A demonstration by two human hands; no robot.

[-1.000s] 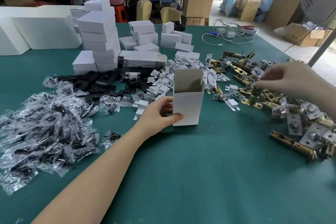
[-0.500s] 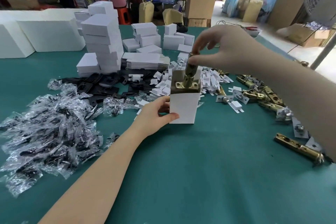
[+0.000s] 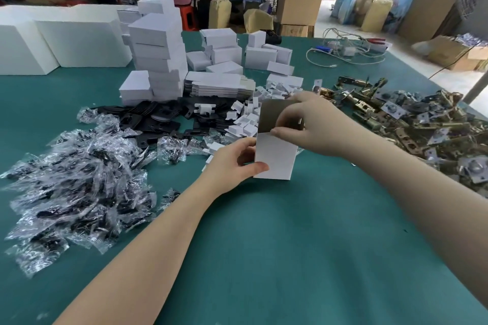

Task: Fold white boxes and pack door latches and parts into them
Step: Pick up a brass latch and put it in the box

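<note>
Two hands, left [image 3: 232, 163] and right [image 3: 314, 126], on one upright white box [image 3: 274, 158]

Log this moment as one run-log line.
left hand holds box upright | right hand at box top | latch not visible

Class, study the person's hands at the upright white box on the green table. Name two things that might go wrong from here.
1. The white box stands upright, gripped only by the left hand; it may tip.
2. The right hand works at its open top, so the raised flap could crease.
</note>
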